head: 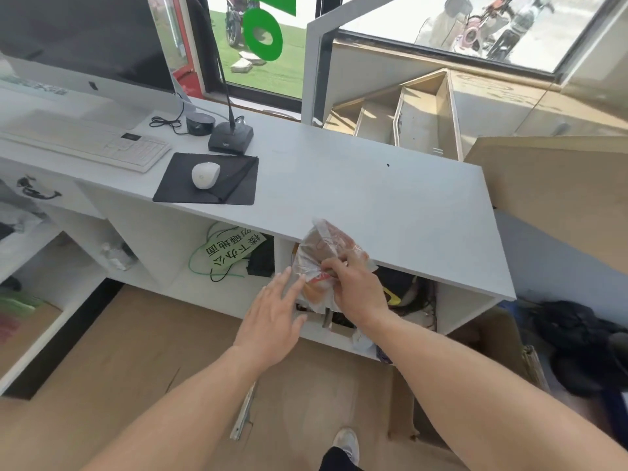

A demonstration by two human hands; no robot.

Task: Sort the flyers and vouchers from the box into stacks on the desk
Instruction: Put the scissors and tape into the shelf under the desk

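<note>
Both forearms reach in from the bottom, over the wood floor (142, 351). The right hand (356, 287) has its grip curled tight round a crumpled bundle of flyers (323, 253) in clear plastic, held just at the desk's (356, 185) front edge, in front of the open shelf below. The left hand (272, 317) is flat with fingers straight, fingertips touching the bundle's lower left side, holding nothing. A cardboard box (503, 338) sits on the floor by the desk's right end. Toward the desk's left end: a white mouse (205, 175) on a black mousepad (176, 188), a keyboard (85, 141).
</note>
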